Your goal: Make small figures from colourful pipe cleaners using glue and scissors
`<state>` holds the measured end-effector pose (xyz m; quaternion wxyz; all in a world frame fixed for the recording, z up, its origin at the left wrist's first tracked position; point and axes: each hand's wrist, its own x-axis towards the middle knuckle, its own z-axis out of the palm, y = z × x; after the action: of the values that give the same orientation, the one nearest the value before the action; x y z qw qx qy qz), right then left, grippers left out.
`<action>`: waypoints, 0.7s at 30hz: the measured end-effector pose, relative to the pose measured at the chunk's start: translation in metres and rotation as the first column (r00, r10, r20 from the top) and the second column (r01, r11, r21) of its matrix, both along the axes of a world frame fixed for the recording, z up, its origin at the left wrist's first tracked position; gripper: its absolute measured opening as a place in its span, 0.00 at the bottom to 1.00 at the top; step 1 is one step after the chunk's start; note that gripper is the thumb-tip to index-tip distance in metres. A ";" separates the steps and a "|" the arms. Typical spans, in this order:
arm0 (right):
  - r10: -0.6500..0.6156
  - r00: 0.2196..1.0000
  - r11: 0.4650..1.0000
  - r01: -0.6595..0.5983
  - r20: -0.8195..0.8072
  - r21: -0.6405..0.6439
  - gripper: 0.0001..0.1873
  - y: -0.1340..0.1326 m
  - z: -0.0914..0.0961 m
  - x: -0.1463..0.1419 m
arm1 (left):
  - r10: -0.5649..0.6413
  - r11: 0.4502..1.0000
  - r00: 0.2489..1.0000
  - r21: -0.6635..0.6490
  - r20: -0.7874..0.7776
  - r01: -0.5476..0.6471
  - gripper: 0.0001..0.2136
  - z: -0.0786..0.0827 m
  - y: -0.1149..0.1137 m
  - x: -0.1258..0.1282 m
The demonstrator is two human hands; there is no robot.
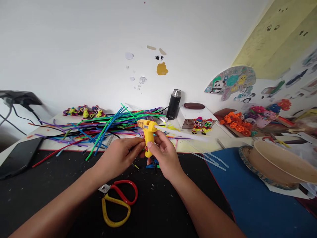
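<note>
My right hand (167, 158) is wrapped around the handle of a yellow hot glue gun (149, 130), held above the black mat. A long whitish glue stick (178, 133) sticks out of its back end toward the right. My left hand (123, 153) is closed in a pinch just left of the gun's handle; what sits between its fingertips is hidden. Under the hands, small blue and green pieces (150, 166) show partly. Scissors (117, 201) with red and yellow handles lie on the mat nearer to me, below my left hand.
Many coloured pipe cleaners (106, 127) are heaped at the back, beside a black thermos (173, 105). Clear glue sticks (210, 160) lie to the right. A beige bowl (277, 165) stands on the blue mat (242, 191). A dark tablet (21, 157) lies at left.
</note>
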<state>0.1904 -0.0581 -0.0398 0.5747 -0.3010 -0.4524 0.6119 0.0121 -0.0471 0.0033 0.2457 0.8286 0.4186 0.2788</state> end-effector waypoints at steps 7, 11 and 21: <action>-0.031 0.994 0.992 0.017 -0.108 -0.129 0.18 0.009 0.005 0.010 | -0.101 0.991 0.980 -0.103 -0.171 0.084 0.16 -0.019 0.013 -0.003; -0.082 0.978 0.982 0.046 -0.190 -0.185 0.15 0.012 0.009 0.018 | 0.169 0.984 0.913 0.108 -0.371 -0.138 0.15 -0.052 0.040 -0.015; 0.055 0.927 0.961 -0.149 -0.371 -0.232 0.20 0.010 0.009 0.017 | 0.099 0.995 0.854 0.038 -0.511 -0.092 0.09 -0.078 0.052 -0.016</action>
<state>0.2071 -0.0478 -0.0304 0.5714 -0.2310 -0.2717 0.7391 -0.0042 0.0049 -0.0749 0.1065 0.8526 0.5077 0.0628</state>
